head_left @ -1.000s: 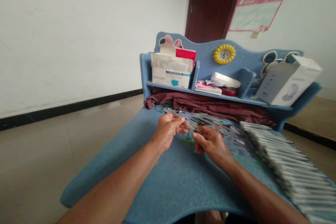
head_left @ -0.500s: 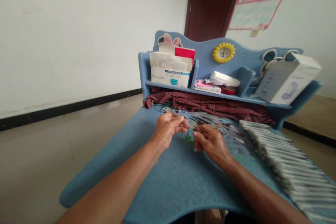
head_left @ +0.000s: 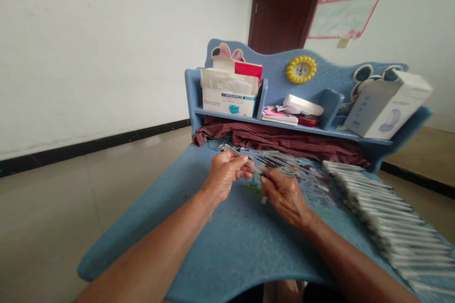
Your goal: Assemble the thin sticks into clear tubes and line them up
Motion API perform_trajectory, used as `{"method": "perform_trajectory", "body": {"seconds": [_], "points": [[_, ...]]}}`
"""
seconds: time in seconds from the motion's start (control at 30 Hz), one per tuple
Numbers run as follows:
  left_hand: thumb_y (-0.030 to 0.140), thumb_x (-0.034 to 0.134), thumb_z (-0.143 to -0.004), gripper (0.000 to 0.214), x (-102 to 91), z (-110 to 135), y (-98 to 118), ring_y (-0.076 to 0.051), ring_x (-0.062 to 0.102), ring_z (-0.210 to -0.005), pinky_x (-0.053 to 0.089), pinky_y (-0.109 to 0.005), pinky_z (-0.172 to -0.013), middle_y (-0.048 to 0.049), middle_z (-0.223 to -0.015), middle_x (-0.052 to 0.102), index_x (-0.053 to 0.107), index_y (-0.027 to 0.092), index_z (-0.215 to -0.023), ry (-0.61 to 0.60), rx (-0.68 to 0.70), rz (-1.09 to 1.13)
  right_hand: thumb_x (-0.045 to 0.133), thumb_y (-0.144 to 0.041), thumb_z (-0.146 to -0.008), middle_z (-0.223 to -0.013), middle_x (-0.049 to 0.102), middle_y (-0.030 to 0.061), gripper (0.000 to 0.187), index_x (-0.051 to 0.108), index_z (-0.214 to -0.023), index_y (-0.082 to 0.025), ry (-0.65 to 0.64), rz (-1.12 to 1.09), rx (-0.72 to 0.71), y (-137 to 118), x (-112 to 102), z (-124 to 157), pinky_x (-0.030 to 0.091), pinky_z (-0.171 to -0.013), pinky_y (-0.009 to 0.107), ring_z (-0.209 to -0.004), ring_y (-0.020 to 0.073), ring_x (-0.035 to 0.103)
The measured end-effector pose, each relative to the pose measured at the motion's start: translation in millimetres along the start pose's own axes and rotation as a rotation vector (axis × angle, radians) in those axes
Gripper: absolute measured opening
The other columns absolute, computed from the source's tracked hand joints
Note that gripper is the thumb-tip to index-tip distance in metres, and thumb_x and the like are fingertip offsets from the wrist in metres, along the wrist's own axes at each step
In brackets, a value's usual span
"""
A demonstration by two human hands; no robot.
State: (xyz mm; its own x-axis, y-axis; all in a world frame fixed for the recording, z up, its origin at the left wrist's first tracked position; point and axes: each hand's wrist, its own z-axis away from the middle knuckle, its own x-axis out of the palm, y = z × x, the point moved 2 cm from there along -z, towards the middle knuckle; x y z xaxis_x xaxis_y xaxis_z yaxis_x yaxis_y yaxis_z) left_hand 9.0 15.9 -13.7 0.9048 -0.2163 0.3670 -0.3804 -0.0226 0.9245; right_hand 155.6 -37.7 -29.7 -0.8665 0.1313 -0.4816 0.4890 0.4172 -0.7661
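Observation:
My left hand (head_left: 227, 173) is closed around a slim, translucent pen (head_left: 254, 166), which slants down to the right between my hands. At its lower right end, the fingers of my right hand (head_left: 282, 192) pinch together on it. A small pale piece (head_left: 263, 200) pokes out below the right fingers; its kind is too small to make out. Just beyond my hands lie loose thin pen parts (head_left: 284, 160), clear and dark, scattered on the blue desk (head_left: 227, 251).
A long stack of similar pens (head_left: 387, 218) lines the desk's right side. Behind the loose parts is a bunched red checked cloth (head_left: 284, 139). The shelf above holds an open mask box (head_left: 227, 99), papers (head_left: 279, 117), a red tin (head_left: 307, 121) and a white box (head_left: 387, 104).
My right hand has turned slightly at the pen's end, its fingers closer together. The left hand keeps its grip, and the view has shifted a little.

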Motion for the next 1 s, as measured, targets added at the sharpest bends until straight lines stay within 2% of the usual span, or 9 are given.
{"method": "perform_trajectory", "body": {"seconds": [0.07, 0.2, 0.27, 0.53, 0.6, 0.73, 0.83, 0.9, 1.0], "points": [[0.014, 0.062, -0.07, 0.014, 1.1, 1, 1, -0.014, 0.063, -0.054, 0.051, -0.023, -0.048, -0.0086, -0.068, 0.066, 0.048, 0.012, -0.072, -0.028, 0.006, 0.022, 0.04, -0.045, -0.083, -0.049, 0.054, -0.0003, 0.035, 0.049, -0.061, -0.019, -0.041, -0.104, 0.088, -1, 2, 1, 0.039, -0.047, 0.022, -0.043, 0.0103, 0.049], [0.012, 0.062, -0.07, 0.016, 2.3, 2, 4, -0.015, 0.064, -0.056, 0.051, -0.022, -0.05, -0.0089, -0.07, 0.067, 0.047, 0.013, -0.075, -0.078, 0.013, 0.058, 0.037, -0.05, -0.081, -0.037, 0.051, -0.0019, 0.035, 0.045, -0.068, -0.018, -0.194, -0.607, 0.388, -3, 10, 1, 0.031, -0.032, 0.021, -0.027, 0.0107, 0.041], [0.012, 0.061, -0.07, 0.016, 1.7, 1, 4, -0.015, 0.064, -0.057, 0.051, -0.022, -0.049, -0.0092, -0.072, 0.067, 0.046, 0.013, -0.075, -0.075, 0.016, 0.054, 0.038, -0.052, -0.08, -0.036, 0.052, -0.0019, 0.036, 0.045, -0.07, -0.018, -0.233, -0.696, 0.426, -2, 11, -1, 0.031, -0.031, 0.02, -0.025, 0.0107, 0.04], [0.016, 0.064, -0.069, 0.016, -2.1, -1, -1, -0.014, 0.063, -0.054, 0.051, -0.023, -0.048, -0.0084, -0.069, 0.066, 0.049, 0.012, -0.074, -0.023, 0.016, 0.016, 0.049, -0.039, -0.08, -0.05, 0.052, -0.0025, 0.023, 0.052, -0.071, -0.018, 0.027, -0.113, 0.026, 4, -1, -2, 0.039, -0.047, 0.02, -0.044, 0.0093, 0.048], [0.016, 0.064, -0.068, 0.017, -1.8, -1, 0, -0.014, 0.063, -0.054, 0.051, -0.023, -0.048, -0.0083, -0.07, 0.066, 0.049, 0.012, -0.074, -0.043, 0.019, 0.018, 0.047, -0.039, -0.081, -0.049, 0.053, -0.0018, 0.026, 0.05, -0.065, -0.018, 0.0, -0.139, 0.054, 2, 0, -1, 0.039, -0.047, 0.021, -0.044, 0.0093, 0.048], [0.015, 0.064, -0.068, 0.019, 0.1, 1, 5, -0.015, 0.064, -0.056, 0.051, -0.023, -0.05, -0.0087, -0.072, 0.067, 0.047, 0.013, -0.076, -0.095, 0.029, 0.04, 0.043, -0.043, -0.081, -0.038, 0.051, -0.003, 0.028, 0.045, -0.066, -0.019, -0.135, -0.588, 0.323, -3, 8, 0, 0.032, -0.034, 0.02, -0.029, 0.0099, 0.041], [0.015, 0.064, -0.068, 0.019, 1.3, 2, 7, -0.015, 0.064, -0.057, 0.051, -0.022, -0.05, -0.0086, -0.072, 0.068, 0.047, 0.013, -0.076, -0.118, 0.027, 0.036, 0.042, -0.043, -0.08, -0.033, 0.046, -0.0047, 0.027, 0.043, -0.067, -0.02, -0.227, -0.786, 0.386, -7, 11, 0, 0.03, -0.032, 0.021, -0.025, 0.01, 0.036], [0.016, 0.064, -0.068, 0.018, 1.1, 1, 7, -0.014, 0.063, -0.056, 0.051, -0.021, -0.049, -0.0082, -0.071, 0.067, 0.048, 0.013, -0.076, -0.096, 0.029, 0.019, 0.04, -0.045, -0.081, -0.034, 0.046, -0.0045, 0.029, 0.043, -0.068, -0.02, -0.222, -0.716, 0.362, -6, 10, 0, 0.03, -0.033, 0.021, -0.025, 0.0101, 0.037], [0.017, 0.064, -0.069, 0.015, -0.1, 1, 5, -0.013, 0.062, -0.054, 0.05, -0.021, -0.047, -0.0076, -0.068, 0.066, 0.05, 0.011, -0.074, -0.033, 0.029, -0.023, 0.041, -0.045, -0.082, -0.043, 0.051, -0.0023, 0.03, 0.045, -0.069, -0.019, -0.113, -0.334, 0.186, -2, 3, -2, 0.033, -0.039, 0.021, -0.035, 0.0103, 0.044]]}}
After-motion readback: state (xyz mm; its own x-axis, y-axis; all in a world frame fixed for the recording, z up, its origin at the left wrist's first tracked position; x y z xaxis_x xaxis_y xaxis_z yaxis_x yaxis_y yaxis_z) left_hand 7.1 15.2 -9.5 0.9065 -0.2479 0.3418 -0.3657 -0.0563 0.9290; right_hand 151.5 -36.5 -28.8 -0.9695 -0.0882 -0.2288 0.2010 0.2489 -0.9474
